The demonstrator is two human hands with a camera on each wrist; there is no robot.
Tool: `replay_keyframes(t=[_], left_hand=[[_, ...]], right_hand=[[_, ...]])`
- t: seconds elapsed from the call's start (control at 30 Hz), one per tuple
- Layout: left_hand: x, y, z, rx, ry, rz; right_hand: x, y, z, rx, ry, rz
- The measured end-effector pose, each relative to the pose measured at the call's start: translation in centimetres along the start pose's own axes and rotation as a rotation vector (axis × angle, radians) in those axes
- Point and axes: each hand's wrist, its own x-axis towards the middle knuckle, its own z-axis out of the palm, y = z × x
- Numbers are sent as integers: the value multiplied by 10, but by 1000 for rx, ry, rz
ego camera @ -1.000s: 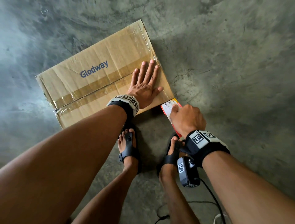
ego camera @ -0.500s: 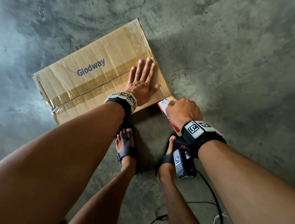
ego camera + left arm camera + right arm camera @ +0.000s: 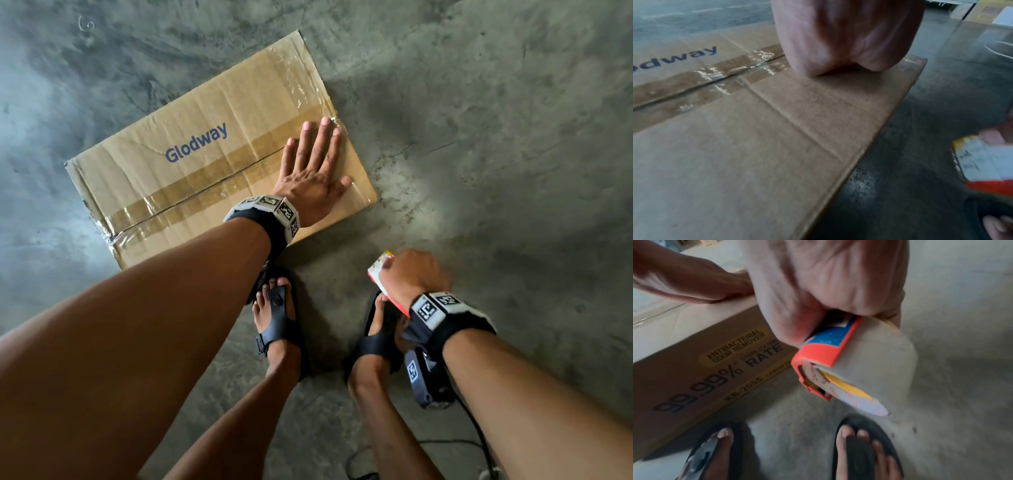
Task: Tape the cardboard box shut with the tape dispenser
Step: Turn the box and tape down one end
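We list a tan cardboard box [image 3: 191, 178] lettered "Glodway" in blue, its seam under a darker brown, glossy tape strip [image 3: 191, 186]; its side carries black print and yellow label patches. We record a tape dispenser [image 3: 824, 353] in orange-red with a blue patch, a white and yellow label, and a beige tape roll [image 3: 879, 356]. We note black sandals [image 3: 279, 329], black wristbands [image 3: 270, 219] with black-and-white square markers, and a mottled grey floor [image 3: 496, 137].
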Motion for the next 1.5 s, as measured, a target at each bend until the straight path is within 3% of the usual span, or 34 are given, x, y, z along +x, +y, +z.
replay_keyframes(t=[0.13,0.4,0.63,0.83,0.93,1.03,1.13,1.37,1.5], left_hand=[[-3,7,2,-1,5,-13],[-9,41,-6,6,-17,-65],[-8,54,14,54,41,-126],[-6,63,20,67,4,-217],[-9,60,8,71,-101,-184],[-15,53,-22,-117,-144,-156],[-22,48,-51,-377,-149,-217],[-66,47,-105,-1078,-38,-541],[-108,31,-127,-1429,-88,-586]], right_hand=[[-9,6,14,17,1,18],[3,-9,-42,227,130,97],[22,2,-45,287,130,93],[20,10,-49,345,151,89],[13,17,-61,372,187,91],[-3,19,-80,366,226,54],[-25,13,-104,306,252,-15],[-75,-28,-148,219,203,-261],[-98,-58,-161,199,168,-406]])
